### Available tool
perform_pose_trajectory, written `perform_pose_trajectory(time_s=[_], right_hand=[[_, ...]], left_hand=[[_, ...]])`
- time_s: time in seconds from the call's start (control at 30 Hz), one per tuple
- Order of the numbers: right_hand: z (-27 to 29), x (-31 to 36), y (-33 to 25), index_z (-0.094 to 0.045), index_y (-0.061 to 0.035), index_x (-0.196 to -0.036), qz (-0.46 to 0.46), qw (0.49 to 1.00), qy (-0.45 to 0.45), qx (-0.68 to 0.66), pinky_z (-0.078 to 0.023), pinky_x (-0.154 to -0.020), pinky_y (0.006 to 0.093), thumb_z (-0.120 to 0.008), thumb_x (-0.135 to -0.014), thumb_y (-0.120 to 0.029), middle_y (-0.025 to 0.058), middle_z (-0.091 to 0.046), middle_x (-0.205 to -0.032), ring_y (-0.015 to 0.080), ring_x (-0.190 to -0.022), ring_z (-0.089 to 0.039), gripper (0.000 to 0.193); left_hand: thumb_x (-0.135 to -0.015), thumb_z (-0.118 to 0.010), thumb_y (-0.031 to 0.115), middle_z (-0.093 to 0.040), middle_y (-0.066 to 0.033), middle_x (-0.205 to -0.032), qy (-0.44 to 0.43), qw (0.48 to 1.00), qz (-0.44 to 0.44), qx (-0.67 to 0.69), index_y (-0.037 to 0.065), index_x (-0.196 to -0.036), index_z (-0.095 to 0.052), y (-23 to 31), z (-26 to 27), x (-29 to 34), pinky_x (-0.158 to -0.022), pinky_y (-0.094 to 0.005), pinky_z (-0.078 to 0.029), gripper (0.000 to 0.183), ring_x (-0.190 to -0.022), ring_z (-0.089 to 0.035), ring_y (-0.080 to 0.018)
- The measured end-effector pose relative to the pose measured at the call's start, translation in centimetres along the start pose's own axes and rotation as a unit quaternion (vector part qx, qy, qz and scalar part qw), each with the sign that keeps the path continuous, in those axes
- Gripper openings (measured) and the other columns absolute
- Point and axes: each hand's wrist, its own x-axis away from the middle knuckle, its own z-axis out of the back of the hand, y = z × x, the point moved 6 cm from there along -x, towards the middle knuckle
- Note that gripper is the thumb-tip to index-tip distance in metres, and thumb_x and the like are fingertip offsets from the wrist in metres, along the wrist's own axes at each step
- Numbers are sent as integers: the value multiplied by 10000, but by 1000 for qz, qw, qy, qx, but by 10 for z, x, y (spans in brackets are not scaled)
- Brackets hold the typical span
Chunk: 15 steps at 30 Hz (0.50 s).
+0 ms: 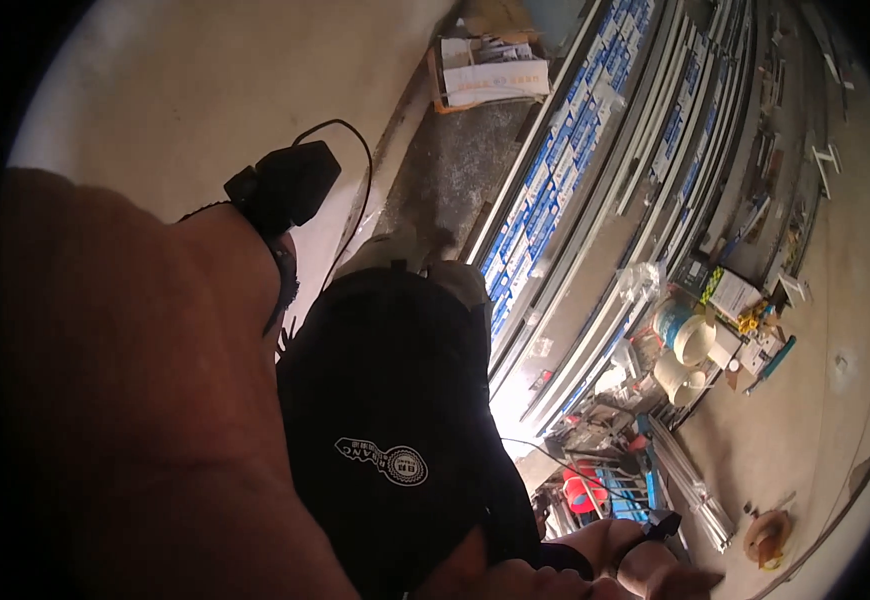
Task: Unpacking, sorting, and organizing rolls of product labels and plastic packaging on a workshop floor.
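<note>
My left arm point(155, 380) fills the left side, bent, with a black box-shaped device point(290, 185) strapped at its wrist and a thin cable running from it. The fingers of my left hand are hidden behind the arm and device, beside my black apron point(385, 380), which bears a pale printed emblem. Low on the right, my right hand point(670, 578) shows past another strapped black device point(663, 524). It is dim and partly cut by the lower edge, so its fingers and anything in them cannot be made out.
Long metal profiles point(645, 130), some in blue-and-white wrapping, lie in rows on the floor. An open carton point(495, 82) stands at the far end. White buckets point(696, 340), a red round thing point(583, 487), a bundle of tubes point(690, 480) and a brown roll point(767, 537) are to the right.
</note>
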Motion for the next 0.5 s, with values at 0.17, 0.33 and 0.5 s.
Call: perform_pose_trajectory(time_s=[0.17,0.33,0.5], right_hand=[[2,-8,74,-205,-21,-1435,-1,983,156,-96,-533,-719,395,-428,-967,-348,221,-494,-1257,314,-934,-625,613],[-38,-16,39,-57,-45,-1465,-87,949,273,-129,-549,-719,454,-551,-878,-471,135,-360,-1414,382,-1019,-594,878],[-50,-35,-27,-437,75,-1202,-375,910,131,117,-569,-742,339,-393,-954,-208,211,-551,-1123,335,-933,-631,378]], left_hand=[[-909,-495,236,-595,-171,-1119,0,997,-53,-59,-40,-1056,-589,17,-18,-49,-793,-335,-502,327,-941,-613,-253],[-906,-495,214,-600,-167,-1108,-30,975,-194,-106,-42,-1051,-590,51,-35,-62,-791,-330,-503,309,-931,-615,-248],[-903,-496,192,-606,-163,-1097,-63,929,-330,-153,-44,-1045,-592,82,-69,-96,-789,-325,-504,292,-921,-617,-243]])
